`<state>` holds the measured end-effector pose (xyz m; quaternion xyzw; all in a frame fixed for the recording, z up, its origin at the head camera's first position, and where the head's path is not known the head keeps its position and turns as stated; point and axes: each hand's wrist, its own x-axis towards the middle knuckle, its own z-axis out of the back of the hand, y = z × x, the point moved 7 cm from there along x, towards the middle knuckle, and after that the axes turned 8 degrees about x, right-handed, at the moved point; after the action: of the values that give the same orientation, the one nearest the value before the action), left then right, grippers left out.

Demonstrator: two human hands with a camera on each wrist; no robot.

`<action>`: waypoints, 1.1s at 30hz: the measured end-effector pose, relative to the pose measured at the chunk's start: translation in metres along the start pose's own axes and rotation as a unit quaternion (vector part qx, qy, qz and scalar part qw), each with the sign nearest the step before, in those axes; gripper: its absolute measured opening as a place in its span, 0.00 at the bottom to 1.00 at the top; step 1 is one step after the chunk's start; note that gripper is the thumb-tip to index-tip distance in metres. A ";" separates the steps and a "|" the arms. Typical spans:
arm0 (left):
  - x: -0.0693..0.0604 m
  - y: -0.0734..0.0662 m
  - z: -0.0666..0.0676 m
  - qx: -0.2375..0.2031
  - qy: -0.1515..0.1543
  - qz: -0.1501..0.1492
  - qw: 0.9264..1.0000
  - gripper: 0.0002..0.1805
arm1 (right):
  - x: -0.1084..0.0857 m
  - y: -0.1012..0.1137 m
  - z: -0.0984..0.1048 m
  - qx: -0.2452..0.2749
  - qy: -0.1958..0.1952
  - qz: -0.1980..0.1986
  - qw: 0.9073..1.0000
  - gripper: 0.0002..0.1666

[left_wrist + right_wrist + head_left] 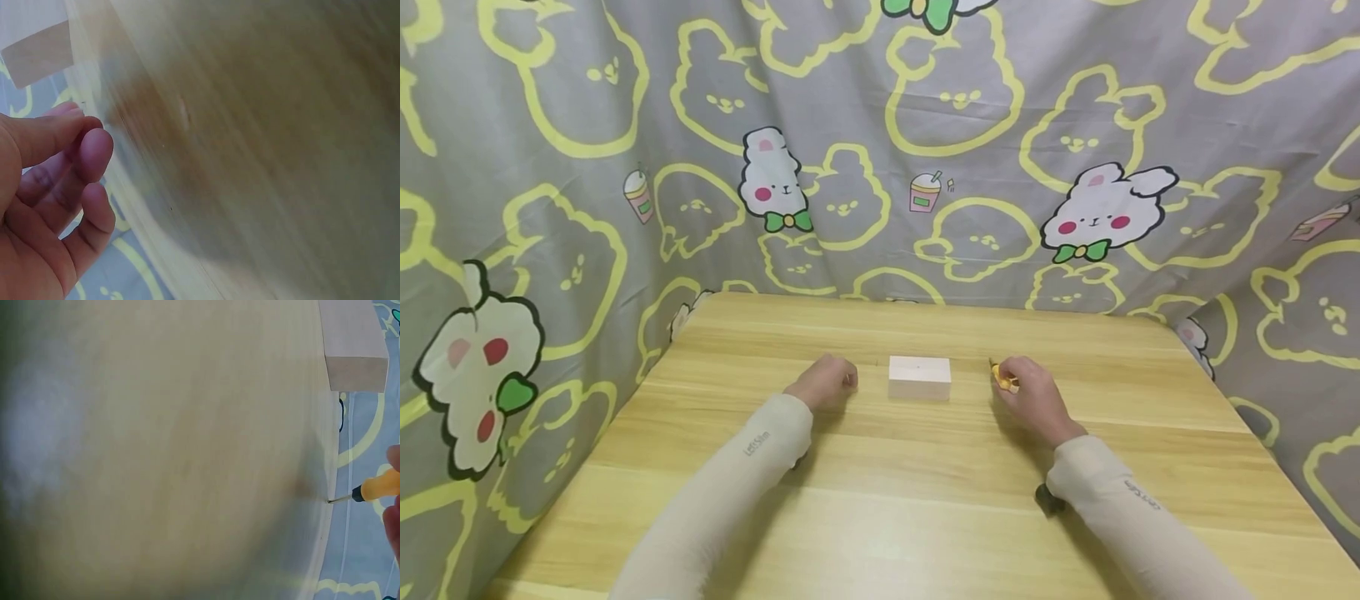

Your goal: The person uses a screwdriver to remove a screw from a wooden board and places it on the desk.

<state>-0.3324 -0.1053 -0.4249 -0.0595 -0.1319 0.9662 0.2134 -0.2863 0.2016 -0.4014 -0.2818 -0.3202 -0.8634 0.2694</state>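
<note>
A pale rectangular block point(919, 379) lies on the wooden table between the two hands, with a tiny dark spot on its top face. To its left, the left hand point(826, 382) hovers low over the table. Its fingers point(94, 156) are loosely curled and its thumb meets the forefinger; nothing shows between them. On the block's right, the right hand point(1030, 396) grips a small screwdriver point(378, 486) by its yellow handle. The thin shaft points away from the palm, and its tip looks dark. Most of the right hand is outside the right wrist view.
The wooden table point(880, 508) reaches back to a grey patterned curtain point(850, 108), which also hangs along both sides. A tiny dark upright mark point(877, 362) shows on the table left of the block; its kind is too small to tell.
</note>
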 end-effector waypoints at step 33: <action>0.003 0.000 -0.004 0.001 0.029 -0.008 1.000 0.07 | -0.014 -0.028 -0.028 0.002 0.241 -0.260 0.935 0.11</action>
<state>-0.3338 -0.1028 -0.4293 -0.0862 -0.1252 0.9625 0.2248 -0.3038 0.2039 -0.4397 0.0286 -0.3094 -0.9447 0.1048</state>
